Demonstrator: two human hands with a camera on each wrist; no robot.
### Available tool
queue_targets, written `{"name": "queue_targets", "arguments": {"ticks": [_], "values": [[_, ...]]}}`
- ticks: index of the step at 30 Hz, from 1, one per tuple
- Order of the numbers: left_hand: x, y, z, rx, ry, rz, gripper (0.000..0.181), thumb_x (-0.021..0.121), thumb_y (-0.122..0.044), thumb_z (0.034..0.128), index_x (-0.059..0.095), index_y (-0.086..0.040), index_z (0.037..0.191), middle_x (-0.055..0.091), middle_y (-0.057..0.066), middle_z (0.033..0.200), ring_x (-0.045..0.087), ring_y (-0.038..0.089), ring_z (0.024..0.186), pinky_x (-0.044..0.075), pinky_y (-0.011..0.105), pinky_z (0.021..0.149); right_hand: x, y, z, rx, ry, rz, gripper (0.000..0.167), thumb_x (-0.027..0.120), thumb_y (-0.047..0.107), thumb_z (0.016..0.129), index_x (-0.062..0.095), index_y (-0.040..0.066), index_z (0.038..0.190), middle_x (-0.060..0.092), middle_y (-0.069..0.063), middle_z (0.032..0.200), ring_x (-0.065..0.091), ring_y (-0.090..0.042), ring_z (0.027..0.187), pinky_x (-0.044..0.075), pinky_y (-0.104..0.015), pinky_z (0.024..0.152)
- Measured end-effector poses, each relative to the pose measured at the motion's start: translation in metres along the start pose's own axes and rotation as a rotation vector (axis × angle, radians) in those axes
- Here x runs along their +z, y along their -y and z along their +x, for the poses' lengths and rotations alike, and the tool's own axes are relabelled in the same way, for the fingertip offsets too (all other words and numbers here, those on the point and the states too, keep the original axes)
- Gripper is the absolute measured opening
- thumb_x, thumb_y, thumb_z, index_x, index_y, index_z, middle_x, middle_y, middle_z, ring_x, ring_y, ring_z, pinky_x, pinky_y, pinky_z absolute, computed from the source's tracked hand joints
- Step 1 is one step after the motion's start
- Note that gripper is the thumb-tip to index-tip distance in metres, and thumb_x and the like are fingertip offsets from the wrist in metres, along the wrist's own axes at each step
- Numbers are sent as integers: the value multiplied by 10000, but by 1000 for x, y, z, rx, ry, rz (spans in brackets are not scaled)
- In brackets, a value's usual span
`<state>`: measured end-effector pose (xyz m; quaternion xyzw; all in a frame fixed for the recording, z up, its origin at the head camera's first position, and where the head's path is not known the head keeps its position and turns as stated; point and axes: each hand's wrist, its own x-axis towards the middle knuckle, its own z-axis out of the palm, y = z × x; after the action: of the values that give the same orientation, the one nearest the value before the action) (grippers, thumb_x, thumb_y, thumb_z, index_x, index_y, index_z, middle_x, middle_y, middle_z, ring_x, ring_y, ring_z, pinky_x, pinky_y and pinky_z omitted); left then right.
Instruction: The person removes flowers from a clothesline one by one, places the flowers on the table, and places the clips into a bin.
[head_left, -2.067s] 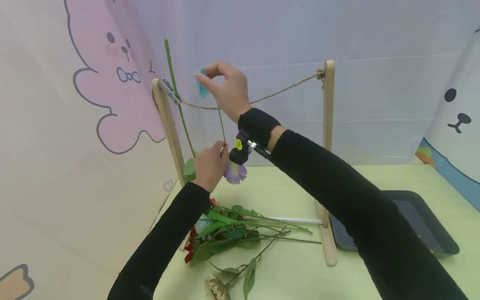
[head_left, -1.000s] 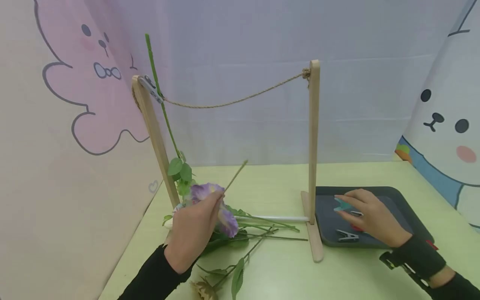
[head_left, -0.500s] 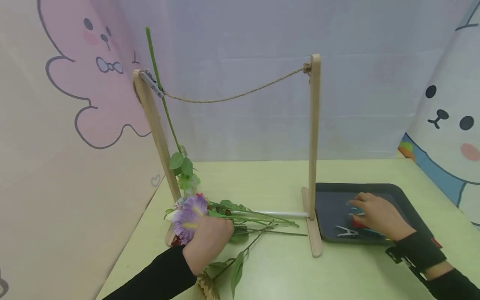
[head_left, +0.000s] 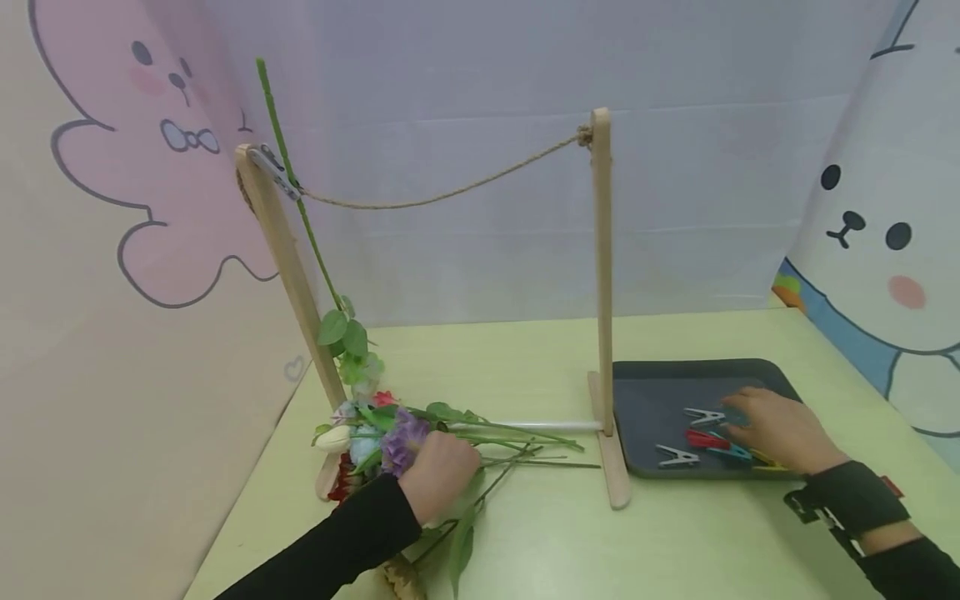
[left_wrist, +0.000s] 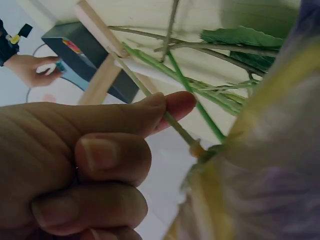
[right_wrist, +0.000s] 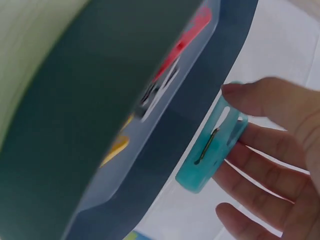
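Note:
Low over the pile of artificial flowers, my left hand (head_left: 441, 477) pinches a purple flower (head_left: 405, 437) by its stem. In the left wrist view that thin stem (left_wrist: 177, 126) lies between thumb and index finger, the other fingers curled. My right hand (head_left: 780, 429) is over the dark tray (head_left: 645, 392). The right wrist view has a teal clothespin (right_wrist: 207, 150) between thumb and fingers; the head view does not clearly show what those fingers hold. Several clothespins lie in the tray, among them a red one (head_left: 707, 439) and a grey one (head_left: 677, 456).
A wooden frame stands mid-table, its rope (head_left: 420, 205) strung between a left post (head_left: 296, 275) and a right post (head_left: 602, 275). A grey clothespin (head_left: 276, 173) clips a green stem (head_left: 315, 242) upside down at the rope's left end. A dried-looking flower (head_left: 403, 577) lies at the front.
Both hands have come down from the rope. The left has carried the purple flower onto the pile; the right has moved with the teal clothespin over to the tray.

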<state>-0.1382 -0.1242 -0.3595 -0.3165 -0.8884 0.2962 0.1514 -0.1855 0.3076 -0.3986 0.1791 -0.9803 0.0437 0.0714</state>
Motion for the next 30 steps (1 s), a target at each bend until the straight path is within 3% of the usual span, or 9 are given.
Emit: {"name": "queue_targets", "arguments": {"ticks": [4, 12, 18, 22, 25, 30], "values": [[13, 2, 4, -14, -29, -18, 594, 696, -75, 757, 140, -170, 572, 72, -37, 556, 69, 99, 535, 75, 254, 473, 3, -13, -1, 72, 49, 14, 380, 743, 189, 720, 648, -40, 1008, 611, -268, 1004, 586, -434, 891, 493, -464, 639], [24, -4, 6, -17, -9, -57, 577, 712, -73, 734, 187, -176, 518, 154, -56, 497, 141, 61, 475, 171, 218, 399, 11, -32, -4, 144, 116, 82, 401, 720, 183, 741, 625, -83, 1026, 612, -283, 997, 579, -450, 891, 477, -494, 675], [17, -15, 10, -25, 87, -86, 530, 681, -76, 754, 226, -176, 501, 274, -78, 468, 227, 35, 454, 280, 198, 393, 13, -39, 4, 126, 118, 108, 393, 708, 183, 763, 621, -99, 1023, 623, -274, 979, 573, -458, 894, 471, -503, 703], [8, -22, 11, -1, 136, -96, 540, 676, -82, 764, 215, -178, 501, 257, -81, 468, 205, 39, 454, 262, 193, 395, 12, -42, 11, 89, 117, 96, 389, 705, 180, 771, 619, -103, 1023, 625, -270, 981, 573, -456, 908, 472, -505, 722], [3, -23, 11, 19, 117, -86, 567, 688, -70, 757, 183, -176, 522, 190, -64, 494, 127, 70, 490, 164, 219, 413, 12, -45, 17, 80, 128, 91, 397, 708, 185, 769, 617, -104, 1026, 624, -263, 971, 580, -441, 893, 478, -492, 714], [-2, -21, 9, 67, 10, -86, 581, 687, -44, 737, 148, -175, 561, 105, -53, 538, 86, 88, 521, 107, 236, 441, 14, -53, 26, 99, 176, 124, 407, 695, 193, 780, 611, -112, 1036, 623, -272, 986, 576, -451, 906, 475, -496, 719]]}}
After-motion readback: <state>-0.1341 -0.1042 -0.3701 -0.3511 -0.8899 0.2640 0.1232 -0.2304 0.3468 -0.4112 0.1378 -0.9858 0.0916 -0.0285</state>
